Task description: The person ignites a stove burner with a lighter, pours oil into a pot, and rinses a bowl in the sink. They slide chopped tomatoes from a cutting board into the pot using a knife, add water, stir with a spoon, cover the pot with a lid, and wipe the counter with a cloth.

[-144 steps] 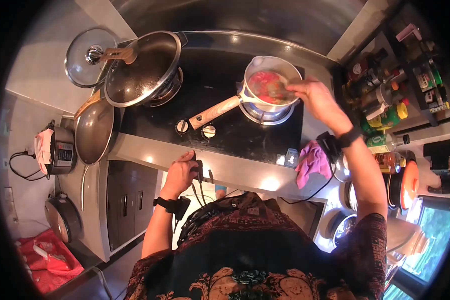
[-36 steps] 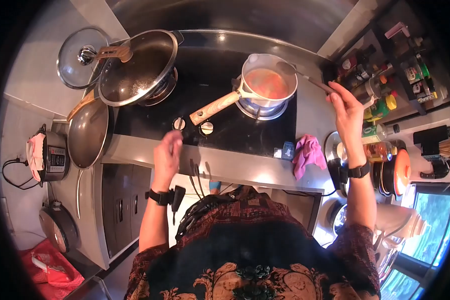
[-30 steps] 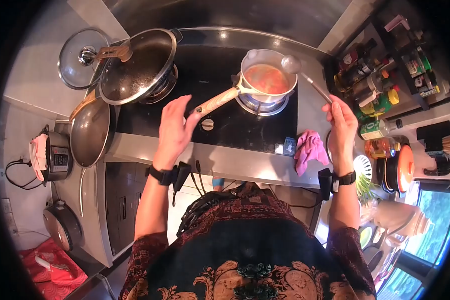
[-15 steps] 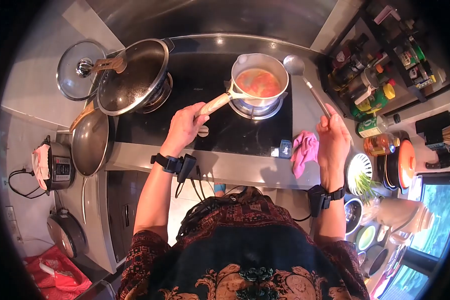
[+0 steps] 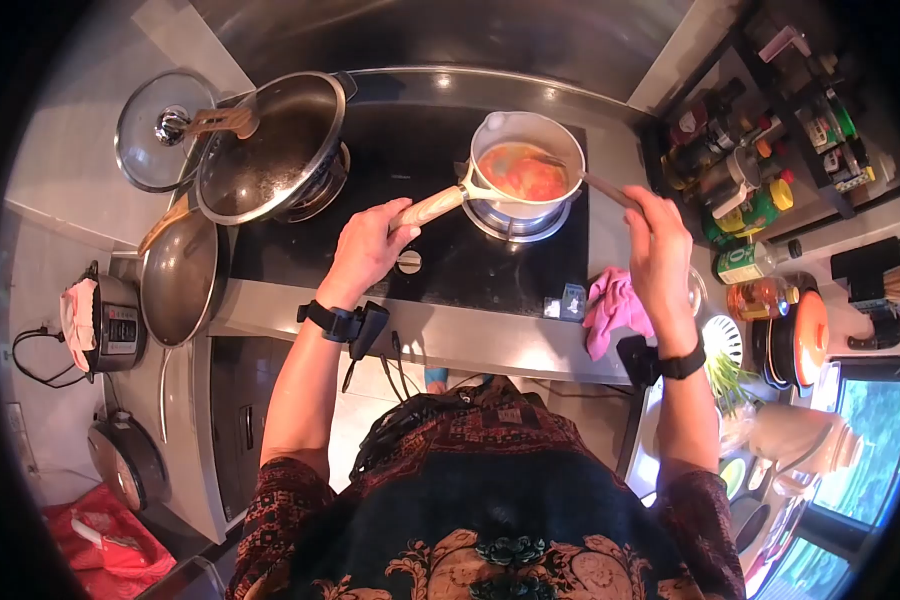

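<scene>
My left hand (image 5: 372, 240) is wrapped round the wooden-look handle of a white saucepan (image 5: 475, 150), which sits over the right burner. Reddish-orange soup (image 5: 520, 176) with soft pieces fills its lower part. In my right hand (image 5: 658, 240) is the long handle of a ladle (image 5: 606, 188). The handle slants over the pan's right rim, and the bowl end dips into the soup, mostly hidden. Below the right hand lies a pink cloth (image 5: 615, 310) at the counter's edge.
On the left burner stands a large wok (image 5: 270, 150), with a glass lid (image 5: 160, 130) behind it. A frying pan (image 5: 178, 285) and a rice cooker (image 5: 118, 325) are at left. Bottles (image 5: 745, 260), an orange-lidded pot (image 5: 810, 330) and a white basket of greens (image 5: 722, 342) line the right side.
My right hand has swung the ladle leftwards from beside the saucepan, and its bowl is now down in the soup. My left hand keeps its grip on the pan handle.
</scene>
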The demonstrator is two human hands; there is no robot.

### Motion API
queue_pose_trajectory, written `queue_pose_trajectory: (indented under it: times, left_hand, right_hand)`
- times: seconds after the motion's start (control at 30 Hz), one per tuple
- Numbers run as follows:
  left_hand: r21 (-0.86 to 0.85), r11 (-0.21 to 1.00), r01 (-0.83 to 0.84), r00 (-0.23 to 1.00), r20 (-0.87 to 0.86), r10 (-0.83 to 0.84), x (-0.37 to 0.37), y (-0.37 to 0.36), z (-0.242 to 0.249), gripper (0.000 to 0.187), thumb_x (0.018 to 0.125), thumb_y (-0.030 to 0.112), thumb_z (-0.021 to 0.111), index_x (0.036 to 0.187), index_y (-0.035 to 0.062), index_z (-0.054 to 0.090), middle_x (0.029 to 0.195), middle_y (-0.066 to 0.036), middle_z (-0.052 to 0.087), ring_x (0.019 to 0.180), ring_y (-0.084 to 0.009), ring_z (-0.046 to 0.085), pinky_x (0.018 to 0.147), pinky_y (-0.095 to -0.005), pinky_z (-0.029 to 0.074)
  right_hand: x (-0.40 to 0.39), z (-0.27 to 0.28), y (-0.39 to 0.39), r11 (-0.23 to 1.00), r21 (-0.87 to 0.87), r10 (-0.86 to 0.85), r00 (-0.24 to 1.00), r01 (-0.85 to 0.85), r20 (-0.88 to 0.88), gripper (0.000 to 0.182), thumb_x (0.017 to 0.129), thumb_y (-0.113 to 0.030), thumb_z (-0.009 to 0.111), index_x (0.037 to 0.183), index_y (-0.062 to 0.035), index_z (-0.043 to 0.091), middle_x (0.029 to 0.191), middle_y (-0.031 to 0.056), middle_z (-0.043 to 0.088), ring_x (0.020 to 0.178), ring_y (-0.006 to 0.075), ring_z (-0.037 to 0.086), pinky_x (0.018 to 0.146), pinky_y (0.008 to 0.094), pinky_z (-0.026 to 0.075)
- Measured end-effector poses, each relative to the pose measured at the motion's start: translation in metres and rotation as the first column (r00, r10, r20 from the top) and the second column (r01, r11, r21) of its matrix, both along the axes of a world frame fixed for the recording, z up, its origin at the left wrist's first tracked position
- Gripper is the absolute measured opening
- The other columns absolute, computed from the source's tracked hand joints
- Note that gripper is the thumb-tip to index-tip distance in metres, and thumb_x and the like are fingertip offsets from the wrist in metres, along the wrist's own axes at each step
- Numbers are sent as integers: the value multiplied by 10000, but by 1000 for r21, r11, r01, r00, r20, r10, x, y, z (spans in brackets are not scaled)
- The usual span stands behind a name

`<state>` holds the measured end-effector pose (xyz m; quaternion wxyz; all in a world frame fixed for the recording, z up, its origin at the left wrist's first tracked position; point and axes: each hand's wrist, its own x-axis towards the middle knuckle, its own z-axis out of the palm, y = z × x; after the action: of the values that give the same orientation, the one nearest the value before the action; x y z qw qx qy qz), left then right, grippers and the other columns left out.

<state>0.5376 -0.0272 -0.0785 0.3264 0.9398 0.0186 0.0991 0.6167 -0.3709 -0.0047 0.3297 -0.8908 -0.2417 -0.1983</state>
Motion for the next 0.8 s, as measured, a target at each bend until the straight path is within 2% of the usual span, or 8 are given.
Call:
queue_pose_trajectory:
  times: [0.1, 0.13, 0.2, 0.33, 0.43, 0.53, 0.63, 0.8]
  left_hand:
    - [-11, 1000, 7, 999, -45, -8, 0, -3, 6, 387, 839, 150, 722, 1193, 18, 637, 956, -202, 684, 788, -303, 671, 705, -350, 513]
    - [-23, 1000, 4, 1000, -25, -5, 0, -3, 4, 371, 836, 156, 720, 1180, 42, 642, 929, -188, 677, 796, -323, 660, 711, -379, 507]
    - [-46, 999, -5, 1000, 15, 6, -2, -4, -1, 340, 831, 168, 717, 1155, 90, 651, 874, -160, 662, 813, -361, 638, 722, -435, 493]
    - [-27, 999, 17, 997, 80, -14, -5, -6, -4, 322, 835, 159, 705, 1139, 68, 646, 896, -159, 660, 835, -374, 631, 744, -452, 488]
    - [0, 1000, 16, 999, 38, -16, -5, -5, -1, 372, 838, 169, 715, 1168, 14, 644, 1003, -200, 683, 907, -360, 660, 791, -386, 520]
    - [-22, 1000, -13, 1000, 12, 13, -7, -6, 4, 392, 838, 186, 716, 1184, 19, 637, 1037, -198, 675, 926, -353, 656, 809, -383, 522]
    - [-53, 998, -32, 999, 22, 33, -12, -7, 13, 400, 840, 180, 714, 1196, 18, 632, 1059, -186, 669, 953, -326, 662, 821, -374, 524]
    - [-172, 975, -142, 959, 219, 178, -30, 6, 3, 362, 857, 180, 691, 1166, 0, 640, 1016, -169, 680, 932, -309, 666, 836, -379, 516]
  right_hand:
    - [27, 14, 9, 958, -274, 110, 990, -83, 84, 196, 868, -46, 602, 1059, -24, 643, 911, 170, 641, 848, 362, 602, 771, 409, 474]
    - [34, 18, 14, 946, -303, 140, 987, -111, 77, 192, 858, -58, 606, 1042, -28, 651, 928, 172, 652, 892, 385, 594, 780, 461, 471]
    - [44, 17, 19, 911, -384, 173, 985, -154, 14, 180, 869, -78, 596, 1029, -43, 670, 908, 157, 670, 897, 359, 604, 782, 446, 457]
    - [55, 3, 32, 839, -523, 124, 989, -148, -81, 175, 867, -102, 601, 1009, -58, 693, 886, 149, 689, 912, 340, 615, 790, 450, 453]
    - [65, -17, 39, 883, -470, 49, 995, -3, 86, 163, 872, -124, 605, 993, -62, 695, 889, 150, 693, 926, 325, 622, 792, 454, 453]
    - [71, -27, 43, 914, -396, -44, 993, 85, 112, 150, 870, -140, 611, 970, -64, 691, 860, 157, 691, 903, 329, 631, 781, 458, 456]
    - [73, -35, 52, 864, -487, -91, 991, 129, 101, 147, 872, -148, 612, 956, -61, 696, 835, 167, 687, 871, 336, 638, 769, 455, 459]
    - [60, -27, 57, 926, -360, 91, 993, -114, -79, 154, 871, -135, 617, 965, -58, 712, 830, 181, 678, 874, 340, 638, 761, 445, 458]
